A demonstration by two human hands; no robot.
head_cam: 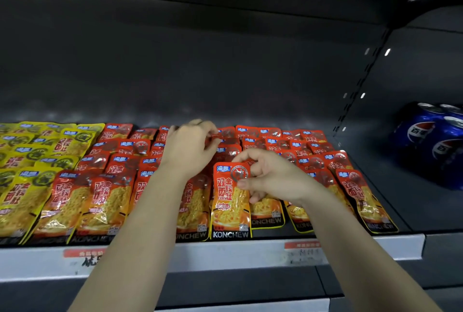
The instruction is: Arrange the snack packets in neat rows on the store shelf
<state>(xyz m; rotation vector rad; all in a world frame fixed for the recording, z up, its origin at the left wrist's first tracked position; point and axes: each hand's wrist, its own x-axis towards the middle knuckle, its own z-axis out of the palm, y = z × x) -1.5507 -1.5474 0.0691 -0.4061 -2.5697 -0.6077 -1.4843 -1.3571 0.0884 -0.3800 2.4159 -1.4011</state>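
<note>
While the red rows are already covering most of the shelf, I am logging this as the straightening step, well along. The right hand is pinching the top of the front packet between thumb and forefinger. That packet is sitting in the front row, centre, overlapping its neighbours, with its lower edge at the shelf lip. The left hand is reaching farther back, fingers curling at a rear packet; I cannot tell whether they are gripping it. Both forearms are extending forward, wrists bent down. Judgement: the next move is calling for seating the front packet square, level with its row.
</note>
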